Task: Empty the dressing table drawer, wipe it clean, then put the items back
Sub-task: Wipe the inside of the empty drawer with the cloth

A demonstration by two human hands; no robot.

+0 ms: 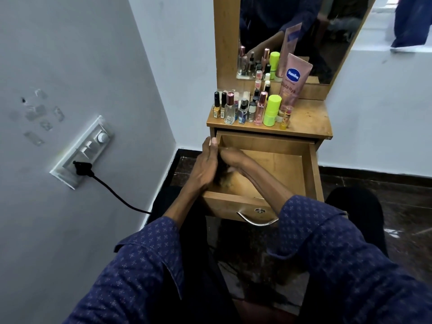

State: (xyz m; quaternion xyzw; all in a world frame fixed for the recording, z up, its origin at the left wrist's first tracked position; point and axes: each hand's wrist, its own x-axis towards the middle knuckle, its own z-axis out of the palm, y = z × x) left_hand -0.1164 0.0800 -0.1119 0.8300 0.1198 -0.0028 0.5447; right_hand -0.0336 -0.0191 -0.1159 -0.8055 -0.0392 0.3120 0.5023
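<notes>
The wooden drawer (311, 174) of the dressing table is pulled out, and its visible floor is bare. Both hands are at its left side. My left hand (205, 164) lies along the left wall with its fingers fairly straight and the thumb up near the back corner. My right hand (231, 156) reaches across inside the drawer, fingers curled on a dark, blurred cloth-like wad (222, 177) between the two hands. Several perfume and nail polish bottles (230, 108), a lime green container (272, 109) and a pink Vaseline tube (292, 78) stand on the table top (308, 118).
A mirror (304, 31) rises behind the table top. The drawer's metal handle (257, 219) faces my knees. On the left wall a switchboard (84, 150) holds a black plug whose cable runs down towards the floor. The floor is dark tile.
</notes>
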